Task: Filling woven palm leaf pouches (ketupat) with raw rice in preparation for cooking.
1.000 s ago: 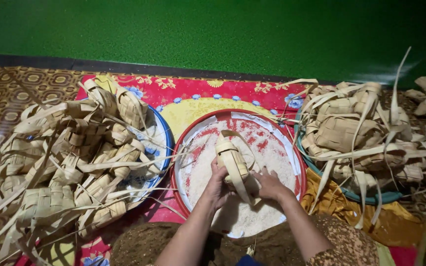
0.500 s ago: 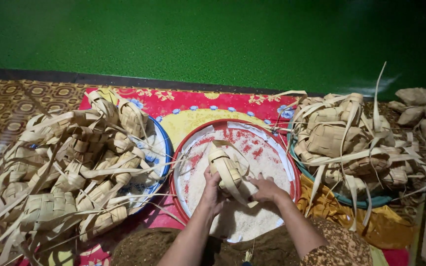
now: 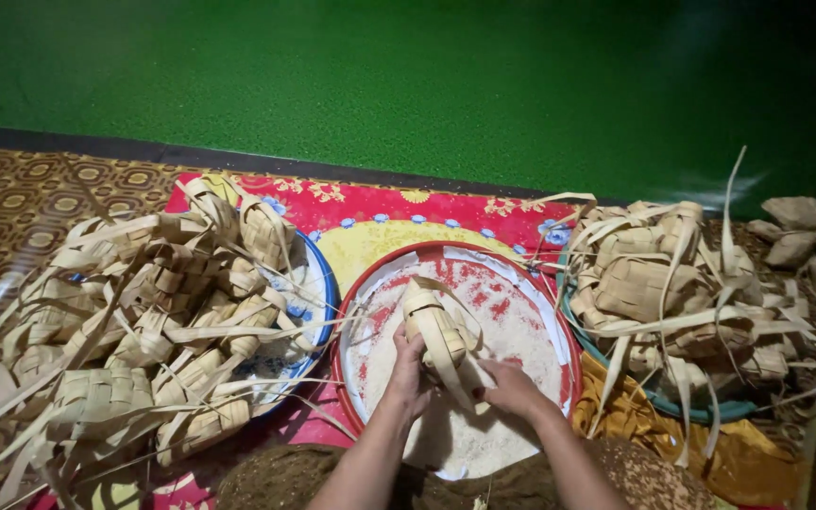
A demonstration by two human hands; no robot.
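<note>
A woven palm-leaf pouch [image 3: 435,332] is held upright over a red-rimmed round tray [image 3: 559,326] that carries white rice [image 3: 455,439]. My left hand [image 3: 409,374] grips the pouch from its left side. My right hand [image 3: 509,388] touches its lower right side and loose leaf strips. Both forearms come up from the bottom edge of the view.
A blue-rimmed tray [image 3: 318,283] at left is heaped with woven leaf pouches [image 3: 144,321]. A teal basin [image 3: 724,412] at right holds more pouches [image 3: 654,288]. Several lie further right [image 3: 805,236]. A red and yellow patterned mat [image 3: 380,222] lies under the trays; green floor [image 3: 408,85] beyond.
The pouch has shifted slightly lower and left over the rice tray, with both hands still on it. The view has drifted a little.
</note>
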